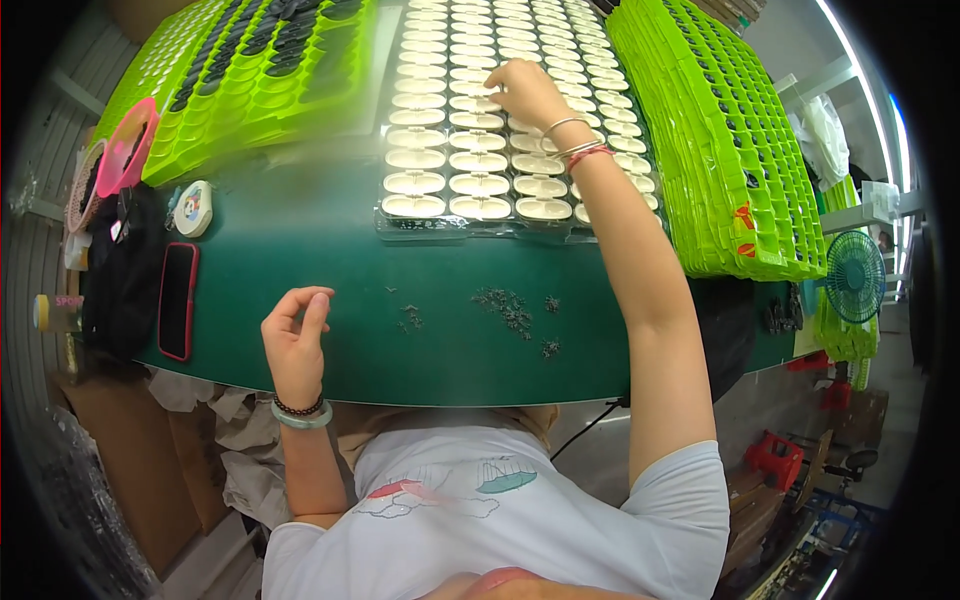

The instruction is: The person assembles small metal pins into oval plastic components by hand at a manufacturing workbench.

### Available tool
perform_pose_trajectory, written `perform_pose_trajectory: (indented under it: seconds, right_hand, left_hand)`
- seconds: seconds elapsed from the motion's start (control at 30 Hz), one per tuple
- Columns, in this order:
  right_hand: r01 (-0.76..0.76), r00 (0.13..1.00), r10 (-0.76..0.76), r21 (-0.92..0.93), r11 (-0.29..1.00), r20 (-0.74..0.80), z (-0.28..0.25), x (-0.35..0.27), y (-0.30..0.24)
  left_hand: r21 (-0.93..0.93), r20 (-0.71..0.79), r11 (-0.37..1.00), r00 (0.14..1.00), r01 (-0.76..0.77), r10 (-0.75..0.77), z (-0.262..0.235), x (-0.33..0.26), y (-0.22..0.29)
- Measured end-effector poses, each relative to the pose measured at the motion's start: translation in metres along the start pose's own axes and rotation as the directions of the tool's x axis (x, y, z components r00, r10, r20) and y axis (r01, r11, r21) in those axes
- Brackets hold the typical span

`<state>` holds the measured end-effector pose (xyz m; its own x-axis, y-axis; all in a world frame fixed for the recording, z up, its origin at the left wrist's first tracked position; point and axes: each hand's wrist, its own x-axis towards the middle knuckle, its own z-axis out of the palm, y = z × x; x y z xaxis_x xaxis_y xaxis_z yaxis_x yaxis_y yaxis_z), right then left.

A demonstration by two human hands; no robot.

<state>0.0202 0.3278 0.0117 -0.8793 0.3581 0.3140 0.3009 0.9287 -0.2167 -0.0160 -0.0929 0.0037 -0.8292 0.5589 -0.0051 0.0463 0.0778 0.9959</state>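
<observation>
While our right hand reaches far out, its fingers curl down onto a white piece in the clear tray — whether they pinch it, we cannot tell. Our left hand rests half open, holding nothing. A bump from our arm could knock pieces loose — or sweep the little dark bits off the green table.

Bright overhead light, glare on white parts, fisheye-bent edges, dark corners
</observation>
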Motion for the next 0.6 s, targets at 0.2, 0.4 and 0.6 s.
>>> perform_pose_trajectory:
  seconds: [0.2,0.4,0.6]
  right_hand:
    - [-0.068,0.944,0.003,0.185,0.98,0.33,-0.06,-0.066,-0.027]
    - [0.039,0.957,-0.068,0.106,0.994,0.28,-0.059,-0.125,-0.036]
    - [-0.063,0.969,0.028,0.136,0.989,0.247,-0.063,-0.141,-0.035]
  left_hand:
    - [0.064,-0.006,0.998,1.0,0.012,-0.011,-0.014,-0.01,-0.009]
    - [0.155,-0.005,0.985,0.997,-0.076,0.077,-0.003,-0.011,-0.01]
    - [0.574,0.126,0.732,0.923,-0.367,0.364,0.011,-0.003,-0.004]
